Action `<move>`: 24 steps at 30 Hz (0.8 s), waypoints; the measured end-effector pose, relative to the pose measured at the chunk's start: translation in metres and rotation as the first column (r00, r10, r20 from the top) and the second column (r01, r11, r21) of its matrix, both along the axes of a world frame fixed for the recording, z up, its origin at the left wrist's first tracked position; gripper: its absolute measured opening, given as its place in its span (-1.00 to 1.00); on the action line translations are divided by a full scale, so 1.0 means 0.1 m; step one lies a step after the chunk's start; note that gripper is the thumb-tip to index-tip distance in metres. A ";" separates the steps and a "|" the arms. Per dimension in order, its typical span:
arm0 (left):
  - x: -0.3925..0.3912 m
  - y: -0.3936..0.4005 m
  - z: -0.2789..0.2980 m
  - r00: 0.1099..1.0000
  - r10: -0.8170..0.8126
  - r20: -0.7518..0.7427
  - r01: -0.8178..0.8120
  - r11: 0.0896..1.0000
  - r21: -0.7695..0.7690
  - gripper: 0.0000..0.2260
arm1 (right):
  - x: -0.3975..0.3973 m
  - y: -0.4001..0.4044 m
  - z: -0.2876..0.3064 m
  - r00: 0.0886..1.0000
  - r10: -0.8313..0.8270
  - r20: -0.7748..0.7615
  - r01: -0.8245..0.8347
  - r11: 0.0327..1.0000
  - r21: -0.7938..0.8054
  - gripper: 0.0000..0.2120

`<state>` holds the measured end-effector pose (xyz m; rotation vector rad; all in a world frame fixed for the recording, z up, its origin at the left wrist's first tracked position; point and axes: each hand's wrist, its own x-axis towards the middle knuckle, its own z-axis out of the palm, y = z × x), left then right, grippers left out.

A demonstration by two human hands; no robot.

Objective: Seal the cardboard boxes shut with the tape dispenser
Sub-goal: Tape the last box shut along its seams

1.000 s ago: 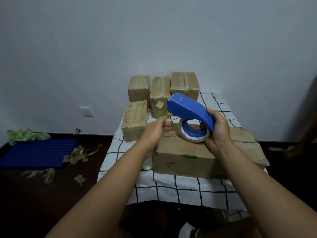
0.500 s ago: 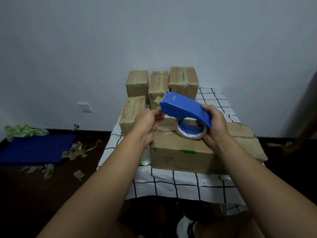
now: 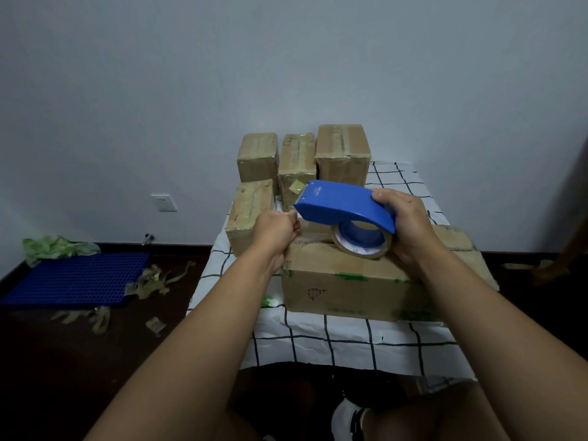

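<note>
A blue tape dispenser [image 3: 340, 203] with a roll of clear tape [image 3: 361, 241] hovers over the big cardboard box [image 3: 350, 281] on the checked table. My right hand [image 3: 405, 224] grips the dispenser's rear end. My left hand [image 3: 278, 230] is at the dispenser's front tip, its fingers curled and seemingly pinching the tape end; the tape itself is hard to see. Several smaller taped boxes [image 3: 342, 154] stand behind, near the wall.
The table wears a white cloth with black grid lines [image 3: 350, 342]. On the dark floor to the left lie a blue plastic grid mat [image 3: 76, 278], tape scraps [image 3: 152, 278] and green crumpled material [image 3: 54, 246]. A wall socket [image 3: 164, 202] sits low on the wall.
The dispenser has tilted flatter, its front tip dropping toward my left hand. My left hand has moved up to the tip from below. The camera view has shifted slightly.
</note>
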<state>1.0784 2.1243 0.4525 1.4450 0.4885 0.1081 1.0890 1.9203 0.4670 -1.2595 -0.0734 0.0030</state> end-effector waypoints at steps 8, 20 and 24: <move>-0.02 -0.01 -0.01 0.999 0.006 -0.037 -0.003 0.997 0.072 -0.75 | 0.02 -0.35 0.10 1.000 -0.010 -0.008 0.009 0.986 -0.164 -0.83; -0.17 0.20 0.02 0.999 0.043 0.030 -0.047 0.991 0.125 -0.91 | 0.11 -0.28 0.19 0.996 0.031 0.078 0.003 0.916 -0.401 -0.76; -0.25 0.24 -0.08 0.999 0.037 0.016 -0.038 0.998 0.045 -0.89 | 0.15 -0.23 0.22 0.993 0.077 0.093 -0.027 0.892 -0.452 -0.80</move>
